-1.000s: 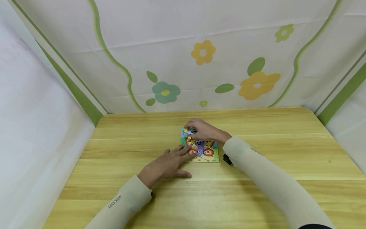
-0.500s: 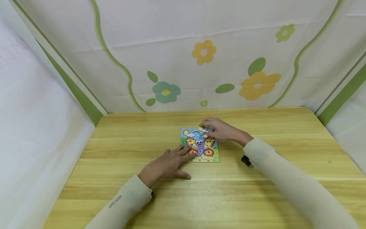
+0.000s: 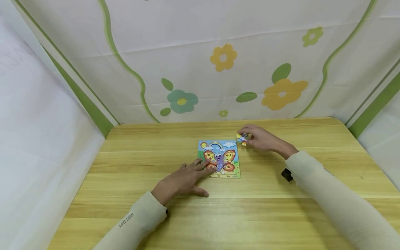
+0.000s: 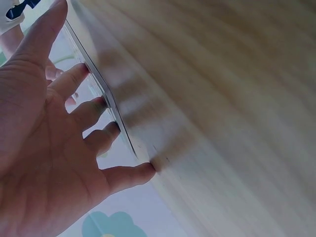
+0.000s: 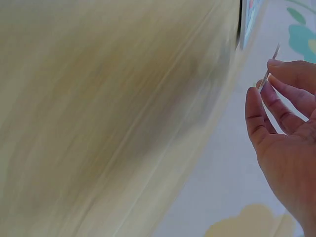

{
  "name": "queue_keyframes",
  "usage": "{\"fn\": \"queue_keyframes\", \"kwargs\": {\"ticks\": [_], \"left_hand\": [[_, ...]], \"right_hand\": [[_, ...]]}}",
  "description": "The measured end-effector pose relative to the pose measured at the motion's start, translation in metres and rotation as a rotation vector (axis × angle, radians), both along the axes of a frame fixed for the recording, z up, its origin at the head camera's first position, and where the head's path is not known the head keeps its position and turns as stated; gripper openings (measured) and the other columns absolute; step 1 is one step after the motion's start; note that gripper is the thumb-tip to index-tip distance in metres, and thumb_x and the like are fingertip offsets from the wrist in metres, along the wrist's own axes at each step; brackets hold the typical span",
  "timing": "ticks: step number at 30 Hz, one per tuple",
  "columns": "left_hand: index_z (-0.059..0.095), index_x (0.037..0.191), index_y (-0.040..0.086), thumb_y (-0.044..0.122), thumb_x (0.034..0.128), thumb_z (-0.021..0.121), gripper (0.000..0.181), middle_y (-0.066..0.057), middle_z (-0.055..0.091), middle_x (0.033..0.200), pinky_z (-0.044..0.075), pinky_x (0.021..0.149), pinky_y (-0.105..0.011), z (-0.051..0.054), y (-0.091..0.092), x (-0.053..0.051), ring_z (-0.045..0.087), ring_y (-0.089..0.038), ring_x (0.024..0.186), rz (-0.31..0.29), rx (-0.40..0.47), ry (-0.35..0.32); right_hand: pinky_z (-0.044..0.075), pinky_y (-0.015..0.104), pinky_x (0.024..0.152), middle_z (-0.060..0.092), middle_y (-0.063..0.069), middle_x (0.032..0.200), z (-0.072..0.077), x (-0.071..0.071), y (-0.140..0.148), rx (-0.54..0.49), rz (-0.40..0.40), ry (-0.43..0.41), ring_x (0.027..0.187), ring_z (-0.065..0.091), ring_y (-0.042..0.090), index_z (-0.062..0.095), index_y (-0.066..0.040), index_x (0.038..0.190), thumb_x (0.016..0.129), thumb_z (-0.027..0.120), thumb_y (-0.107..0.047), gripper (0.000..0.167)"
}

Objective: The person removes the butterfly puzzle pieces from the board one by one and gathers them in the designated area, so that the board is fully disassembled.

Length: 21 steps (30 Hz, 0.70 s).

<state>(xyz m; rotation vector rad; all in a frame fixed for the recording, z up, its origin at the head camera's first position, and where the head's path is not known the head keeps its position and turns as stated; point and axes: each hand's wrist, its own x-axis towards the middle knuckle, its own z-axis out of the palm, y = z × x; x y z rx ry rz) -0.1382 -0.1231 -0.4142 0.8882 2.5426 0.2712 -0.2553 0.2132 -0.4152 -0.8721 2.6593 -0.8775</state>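
A square butterfly jigsaw puzzle board (image 3: 229, 161) lies flat on the wooden table. Straight fingers of my left hand (image 3: 184, 178) rest on its lower left part and cover that corner; the left wrist view shows those fingertips along the board's edge, with the thumb spread apart. Past the board's upper right corner, my right hand (image 3: 262, 138) pinches a small colourful puzzle piece (image 3: 242, 139) between thumb and fingers. In the right wrist view that puzzle piece (image 5: 269, 74) appears edge-on and thin, raised off the table. The fingers hide part of its picture.
The wooden table (image 3: 250, 215) spreads around the board on all sides. Behind it hangs a white cloth (image 3: 193, 62) with printed flowers, and similar cloth walls stand left and right. Dark straps or devices show at the wrists.
My right hand has moved right from over the top of the board to beyond its upper right corner, carrying the puzzle piece. The left hand has stayed in place.
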Motion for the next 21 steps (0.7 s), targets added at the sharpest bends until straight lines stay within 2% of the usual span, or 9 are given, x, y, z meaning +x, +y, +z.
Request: {"fn": "queue_keyframes", "kwargs": {"ticks": [7,15,21], "left_hand": [[0.033,0.165,0.035,0.057,0.0917,0.073,0.087,-0.003,0.018,0.177,0.025,0.122,-0.072,0.0,-0.001,0.001,0.016,-0.033,0.164,-0.006,-0.005,0.003],[0.032,0.166,0.035,0.055,0.0903,0.075,0.089,-0.003,0.018,0.177,0.024,0.122,-0.073,0.001,-0.001,0.001,0.014,-0.033,0.164,-0.002,0.004,-0.007],[0.033,0.165,0.034,0.054,0.0897,0.075,0.089,-0.004,0.018,0.177,0.025,0.121,-0.073,0.0,-0.001,0.0,0.014,-0.034,0.164,-0.007,0.013,-0.004]], "right_hand": [[0.057,0.051,0.096,0.058,0.027,0.141,0.0,-0.004,0.02,0.028,-0.025,0.019,0.12,0.062,0.039,0.059,0.008,0.141,0.097,0.062,0.007,0.044],[0.058,0.05,0.094,0.061,0.029,0.132,-0.007,-0.013,0.03,0.051,-0.029,0.042,0.114,0.064,0.04,0.06,0.012,0.137,0.096,0.065,0.007,0.042],[0.057,0.05,0.093,0.062,0.029,0.132,-0.013,-0.017,0.033,0.061,-0.044,0.044,0.115,0.063,0.04,0.062,0.012,0.136,0.096,0.065,0.007,0.04]]}}
